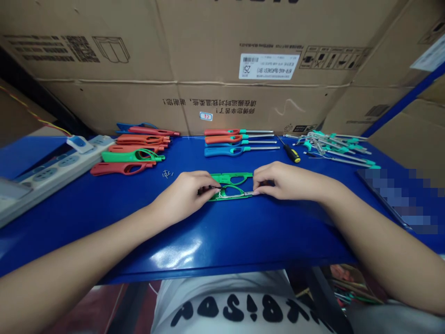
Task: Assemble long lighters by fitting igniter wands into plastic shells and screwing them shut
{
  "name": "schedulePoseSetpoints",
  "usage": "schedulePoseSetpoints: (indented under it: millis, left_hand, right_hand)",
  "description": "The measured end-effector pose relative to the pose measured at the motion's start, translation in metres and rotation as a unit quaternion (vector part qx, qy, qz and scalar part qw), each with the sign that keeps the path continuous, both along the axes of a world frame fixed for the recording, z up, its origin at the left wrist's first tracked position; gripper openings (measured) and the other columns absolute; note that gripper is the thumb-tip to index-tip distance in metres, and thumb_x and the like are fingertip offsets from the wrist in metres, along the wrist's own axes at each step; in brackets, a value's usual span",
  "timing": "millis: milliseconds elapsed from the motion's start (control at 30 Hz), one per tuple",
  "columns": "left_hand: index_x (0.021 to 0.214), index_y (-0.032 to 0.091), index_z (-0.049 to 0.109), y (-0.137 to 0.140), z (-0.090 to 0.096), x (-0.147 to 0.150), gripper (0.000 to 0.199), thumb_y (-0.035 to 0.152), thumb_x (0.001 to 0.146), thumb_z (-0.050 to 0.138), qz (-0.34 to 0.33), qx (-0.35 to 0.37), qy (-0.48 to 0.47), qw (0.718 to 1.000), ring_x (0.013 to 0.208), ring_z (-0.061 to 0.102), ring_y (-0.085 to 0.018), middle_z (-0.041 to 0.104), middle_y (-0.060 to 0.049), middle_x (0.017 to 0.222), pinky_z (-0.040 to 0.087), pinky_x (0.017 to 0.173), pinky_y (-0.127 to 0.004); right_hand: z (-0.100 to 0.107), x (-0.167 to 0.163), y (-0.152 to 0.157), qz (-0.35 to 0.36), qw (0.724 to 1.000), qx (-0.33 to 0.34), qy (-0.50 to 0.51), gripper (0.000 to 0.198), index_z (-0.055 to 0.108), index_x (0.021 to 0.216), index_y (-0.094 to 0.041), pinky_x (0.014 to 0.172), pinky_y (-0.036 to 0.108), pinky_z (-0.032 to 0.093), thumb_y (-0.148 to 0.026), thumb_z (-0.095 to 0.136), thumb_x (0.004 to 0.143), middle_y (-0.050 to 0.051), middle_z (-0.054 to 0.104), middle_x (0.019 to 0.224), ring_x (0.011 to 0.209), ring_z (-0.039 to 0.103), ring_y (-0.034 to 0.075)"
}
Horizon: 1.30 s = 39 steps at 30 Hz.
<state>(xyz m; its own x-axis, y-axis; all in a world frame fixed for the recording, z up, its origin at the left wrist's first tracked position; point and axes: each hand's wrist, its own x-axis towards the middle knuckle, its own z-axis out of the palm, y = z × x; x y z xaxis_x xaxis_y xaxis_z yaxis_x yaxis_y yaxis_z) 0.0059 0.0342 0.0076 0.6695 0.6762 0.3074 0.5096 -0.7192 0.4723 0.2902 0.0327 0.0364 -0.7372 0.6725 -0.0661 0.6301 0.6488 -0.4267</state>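
Observation:
Two halves of a green lighter shell lie on the table between my hands, the far half (225,178) with its inner side up and the near half (229,198) holding thin pale wires around its trigger loop. My left hand (189,189) is closed in a pinch at the left end of the near half; a small dark wire-like piece shows at its fingertips. My right hand (281,181) pinches at the right end of the near half, where a short grey rod end (248,193) meets the fingers. The fingers partly hide both shell ends.
Beyond my hands lie assembled lighters (225,151), several loose shells (134,156), small screws (167,174), a screwdriver (291,152) and a heap of metal lighter tubes (333,144). A power strip (59,169) runs along the left. A cardboard box (139,102) stands behind.

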Motion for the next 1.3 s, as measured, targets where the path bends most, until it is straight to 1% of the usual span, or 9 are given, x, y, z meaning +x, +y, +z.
schedulePoseSetpoints:
  millis: [233, 500, 733, 800, 900, 1000, 1067, 1167, 1300]
  left_hand:
    - [0.096, 0.014, 0.078, -0.001, -0.002, 0.001, 0.015, 0.017, 0.093, 0.063, -0.001, 0.006, -0.004, 1.0, 0.074, 0.067, -0.015, 0.073, -0.005, 0.087, 0.049, 0.067, -0.023]
    - [0.098, 0.014, 0.078, -0.001, -0.007, 0.002, 0.014, 0.017, 0.093, 0.066, -0.004, 0.014, -0.023, 1.0, 0.075, 0.068, -0.015, 0.073, -0.006, 0.088, 0.05, 0.068, -0.024]
    - [0.098, 0.015, 0.079, -0.002, -0.009, 0.002, 0.014, 0.015, 0.092, 0.067, -0.008, 0.025, -0.025, 0.999, 0.076, 0.069, -0.016, 0.074, -0.006, 0.088, 0.051, 0.068, -0.024]
    - [0.098, 0.015, 0.079, -0.002, -0.009, 0.002, 0.014, 0.015, 0.092, 0.066, -0.005, 0.024, -0.026, 0.999, 0.076, 0.069, -0.016, 0.074, -0.006, 0.088, 0.052, 0.069, -0.025]
    - [0.099, 0.015, 0.079, -0.003, -0.009, 0.003, 0.015, 0.015, 0.093, 0.065, -0.003, 0.02, -0.03, 0.999, 0.078, 0.07, -0.017, 0.074, -0.006, 0.089, 0.053, 0.07, -0.025]
    - [0.1, 0.015, 0.078, -0.004, -0.009, 0.004, 0.016, 0.016, 0.093, 0.064, -0.001, 0.022, -0.028, 0.999, 0.079, 0.07, -0.017, 0.074, -0.006, 0.089, 0.054, 0.07, -0.026]
    - [0.1, 0.016, 0.078, -0.005, -0.01, 0.005, 0.016, 0.016, 0.094, 0.063, 0.001, 0.026, -0.026, 0.999, 0.08, 0.07, -0.018, 0.074, -0.007, 0.089, 0.054, 0.072, -0.027]
    - [0.099, 0.015, 0.078, -0.006, -0.009, 0.005, 0.016, 0.017, 0.094, 0.063, 0.007, 0.032, -0.022, 0.999, 0.081, 0.071, -0.018, 0.075, -0.007, 0.09, 0.055, 0.074, -0.028]
    - [0.102, 0.016, 0.077, -0.006, -0.006, 0.002, 0.016, 0.017, 0.09, 0.066, 0.023, 0.008, -0.015, 1.0, 0.075, 0.071, -0.017, 0.077, -0.006, 0.089, 0.055, 0.07, -0.027]
  right_hand:
    - [0.002, -0.006, -0.004, 0.014, 0.998, 0.041, -0.051, 0.018, 0.068, 0.082, -0.016, 0.076, 0.028, 0.042, -0.008, 0.055, 0.09, 0.004, 0.066, 0.084, 0.079, 0.06, 0.017]
    - [0.004, -0.006, -0.008, 0.01, 0.995, 0.048, -0.084, 0.019, 0.068, 0.081, -0.017, 0.073, 0.027, 0.04, -0.007, 0.054, 0.089, 0.005, 0.066, 0.086, 0.079, 0.059, 0.017]
    - [0.005, -0.011, -0.008, 0.005, 0.994, 0.052, -0.095, 0.021, 0.066, 0.075, -0.016, 0.072, 0.028, 0.041, -0.007, 0.054, 0.09, 0.005, 0.065, 0.08, 0.074, 0.057, 0.016]
    - [0.007, -0.009, -0.008, 0.007, 0.996, 0.031, -0.079, 0.02, 0.068, 0.078, -0.016, 0.073, 0.028, 0.042, -0.009, 0.054, 0.092, 0.005, 0.067, 0.082, 0.075, 0.058, 0.016]
    - [0.009, -0.005, -0.008, -0.003, 0.999, -0.002, -0.035, 0.014, 0.07, 0.09, -0.017, 0.073, 0.028, 0.044, -0.025, 0.06, 0.096, 0.005, 0.068, 0.088, 0.078, 0.061, 0.017]
    - [0.005, -0.009, -0.011, -0.031, 0.999, -0.005, 0.014, 0.024, 0.066, 0.105, -0.018, 0.066, 0.026, 0.045, -0.038, 0.065, 0.093, 0.006, 0.066, 0.099, 0.073, 0.06, 0.014]
    - [-0.001, -0.016, -0.014, -0.028, 0.999, 0.006, 0.032, 0.025, 0.063, 0.11, -0.018, 0.066, 0.026, 0.045, -0.037, 0.064, 0.094, 0.007, 0.064, 0.105, 0.072, 0.059, 0.013]
    - [-0.012, -0.03, -0.018, -0.013, 0.998, 0.05, 0.019, 0.021, 0.062, 0.113, -0.02, 0.071, 0.028, 0.045, -0.033, 0.061, 0.096, 0.008, 0.063, 0.115, 0.083, 0.062, 0.017]
    - [-0.023, -0.04, -0.02, -0.018, 0.996, 0.082, -0.003, 0.016, 0.062, 0.11, -0.021, 0.069, 0.029, 0.042, -0.028, 0.056, 0.098, 0.006, 0.065, 0.116, 0.091, 0.064, 0.02]
